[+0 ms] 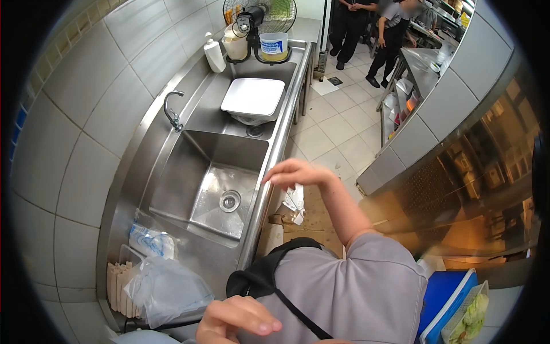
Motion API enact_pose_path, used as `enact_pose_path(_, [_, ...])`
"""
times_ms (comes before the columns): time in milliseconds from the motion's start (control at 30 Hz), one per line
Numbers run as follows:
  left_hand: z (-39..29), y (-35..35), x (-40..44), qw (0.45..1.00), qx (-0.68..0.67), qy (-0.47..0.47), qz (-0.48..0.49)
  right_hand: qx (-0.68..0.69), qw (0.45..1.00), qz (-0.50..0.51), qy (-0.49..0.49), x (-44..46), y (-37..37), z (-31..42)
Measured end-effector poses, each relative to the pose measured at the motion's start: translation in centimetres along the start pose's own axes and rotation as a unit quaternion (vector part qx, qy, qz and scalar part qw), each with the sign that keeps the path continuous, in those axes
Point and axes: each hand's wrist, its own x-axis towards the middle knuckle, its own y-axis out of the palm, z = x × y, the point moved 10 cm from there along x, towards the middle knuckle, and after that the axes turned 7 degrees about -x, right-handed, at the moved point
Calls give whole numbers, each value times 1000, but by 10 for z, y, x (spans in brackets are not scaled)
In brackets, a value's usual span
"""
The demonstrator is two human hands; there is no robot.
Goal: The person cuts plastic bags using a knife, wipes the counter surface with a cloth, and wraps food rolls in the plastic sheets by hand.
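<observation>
Over the front rim of the steel sink (200,189), my right hand (297,172) hangs with loosely bent fingers and nothing in it. My left hand (238,322) is at the bottom edge, partly cut off, its fingers loosely curled with no object visible in them. A translucent plastic bag (166,289) lies just left of it on the drainboard. Behind the bag are a blue-printed clear package (152,241) and a row of beige slats (122,289). The near basin is wet around its drain (230,200).
A curved faucet (172,112) stands behind the basins. The far basin holds a white-lidded tub (252,97). Beyond are a white bottle (214,53), a labelled bucket (274,47) and a fan (258,20). Two people (389,40) stand down the aisle. Blue crates (444,304) sit right.
</observation>
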Motion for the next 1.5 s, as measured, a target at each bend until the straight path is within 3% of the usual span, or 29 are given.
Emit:
enact_pose_path(33, [1,-4,-1,999,-18,-3,-39,20,999,-24,-10,-5,-13,7])
enact_pose_path(167, [-5,-1,3,998,-24,54,17,54,997,-43,-36,-14,-25,13])
enact_pose_path(433, [-4,-7,4,999,-10,38,15,20,998,60,3,6,14,-3])
enact_pose_path(533, [-3,-9,8,999,5,21,25,26,998,49,-5,9,13,2])
enact_pose_path(633, [0,-13,6,999,39,-2,4,0,1000,1,-4,21,-10,-14])
enact_pose_path(667, [0,-15,5,999,40,-4,2,30,993,-98,53,18,-31,-30])
enact_pose_path(733, [2,-20,4,999,43,-6,-4,-5,971,-228,69,5,-72,-22])
enact_pose_path(867, [2,-25,6,999,39,-6,-18,33,925,-373,-67,-38,-147,25])
enact_pose_path(933, [2,-27,7,999,39,0,-20,145,900,-367,-188,-59,-169,56])
enact_pose_path(1033, [1,-26,13,999,49,9,-11,29,839,-452,-301,-123,-184,123])
enact_pose_path(1100, [2,-25,15,999,53,12,2,6,777,-440,-451,-177,-163,162])
enact_pose_path(1167, [3,-25,17,998,59,16,13,-89,732,-63,-672,-230,-62,228])
enact_pose_path(1200, [5,-26,18,998,60,16,18,-208,699,44,-682,-249,-20,239])
enact_pose_path(1267, [8,-23,22,998,56,6,33,-290,703,-30,-649,-265,-18,240])
enact_pose_path(1500, [15,-13,34,994,61,-20,86,-330,713,-74,-614,-290,-13,232])
